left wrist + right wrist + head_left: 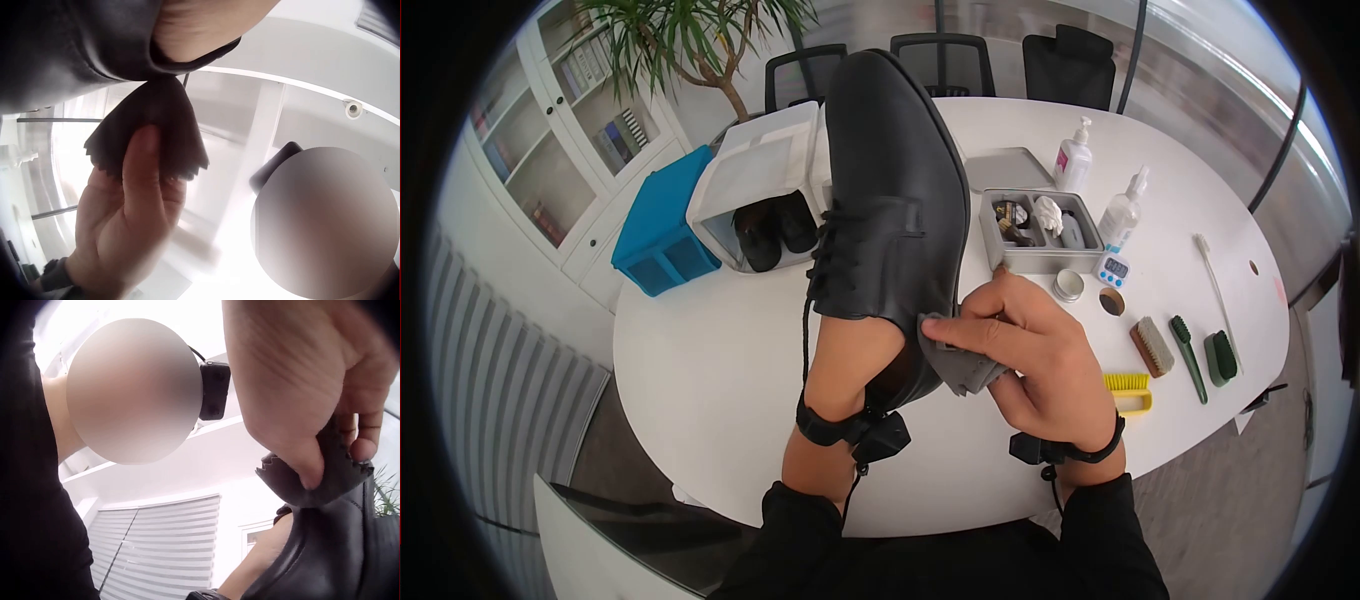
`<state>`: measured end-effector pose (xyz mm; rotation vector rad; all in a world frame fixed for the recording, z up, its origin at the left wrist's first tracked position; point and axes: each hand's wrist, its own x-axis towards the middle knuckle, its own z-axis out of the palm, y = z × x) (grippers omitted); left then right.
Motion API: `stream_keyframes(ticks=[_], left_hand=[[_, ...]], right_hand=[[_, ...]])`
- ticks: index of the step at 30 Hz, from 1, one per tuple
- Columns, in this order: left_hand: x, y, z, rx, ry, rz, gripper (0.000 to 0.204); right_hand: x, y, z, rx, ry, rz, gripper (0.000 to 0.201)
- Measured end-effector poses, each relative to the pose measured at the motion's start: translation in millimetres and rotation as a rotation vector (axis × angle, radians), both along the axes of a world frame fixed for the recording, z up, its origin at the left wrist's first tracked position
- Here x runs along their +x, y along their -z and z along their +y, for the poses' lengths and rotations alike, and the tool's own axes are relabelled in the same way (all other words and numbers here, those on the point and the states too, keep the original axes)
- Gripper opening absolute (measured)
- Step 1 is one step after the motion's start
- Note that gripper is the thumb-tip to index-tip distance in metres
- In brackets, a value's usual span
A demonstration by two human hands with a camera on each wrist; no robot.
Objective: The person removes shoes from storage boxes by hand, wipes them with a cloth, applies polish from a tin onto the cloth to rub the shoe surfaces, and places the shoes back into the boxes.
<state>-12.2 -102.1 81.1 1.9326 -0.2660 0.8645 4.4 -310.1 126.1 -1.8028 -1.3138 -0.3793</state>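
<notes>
A black lace-up shoe point(895, 170) is held up, toe pointing away, above the white table. The left hand point(855, 355) reaches into its opening, and the fingers are hidden inside. Between thumb and fingers the right hand point(1050, 365) pinches a folded dark grey cloth point(965, 368), which lies against the side of the shoe near the heel. In the left wrist view the zigzag-edged cloth point(169, 112) touches the shoe's rim, with the right thumb on it. The right wrist view shows the cloth point(312, 487) at the shoe point(337, 544).
Behind stand a blue box point(662, 215) and a white box point(750, 165) with dark shoes inside. A grey metal tin point(1040, 262), two bottles, a timer point(1112, 270) and several brushes are on the right side of the table point(690, 400).
</notes>
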Motion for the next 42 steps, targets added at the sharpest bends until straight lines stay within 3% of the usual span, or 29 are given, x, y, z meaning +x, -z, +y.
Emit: stream_keyframes(ticks=[4, 8, 13, 25, 27, 34, 36, 42], left_hand=[[-5.0, 4.8, 2.1, -0.009, -0.045, 0.044, 0.04], [-11.6, 3.8, -1.7, -0.2, 0.043, 0.093, 0.044], [-14.3, 7.6, -1.4, -0.362, 0.138, 0.144, 0.047], [-13.9, 2.7, -5.1, -0.264, 0.134, 0.12, 0.045], [-13.4, 2.3, -4.5, -0.167, 0.051, 0.125, 0.044], [-11.1, -1.8, -3.3, -0.06, 0.02, 0.068, 0.041], [-9.7, -1.8, -0.9, 0.098, -0.047, 0.038, 0.042], [-8.5, 2.5, 3.3, 0.123, -0.04, -0.007, 0.042]], right_hand=[[-1.0, -3.2, -0.3, 0.107, 0.047, 0.025, 0.059], [8.1, -2.3, -1.9, 0.277, 0.189, -0.015, 0.057], [15.6, -4.3, -6.6, 0.292, 0.255, -0.081, 0.056], [16.4, 2.4, -3.2, 0.222, 0.166, 0.014, 0.061], [15.9, 1.7, -4.8, 0.176, 0.136, 0.026, 0.061], [12.6, 0.5, -5.6, 0.141, 0.109, 0.014, 0.06], [11.6, 0.1, -5.8, 0.134, 0.1, 0.021, 0.058], [7.8, -1.5, -7.2, 0.086, 0.079, 0.044, 0.054]])
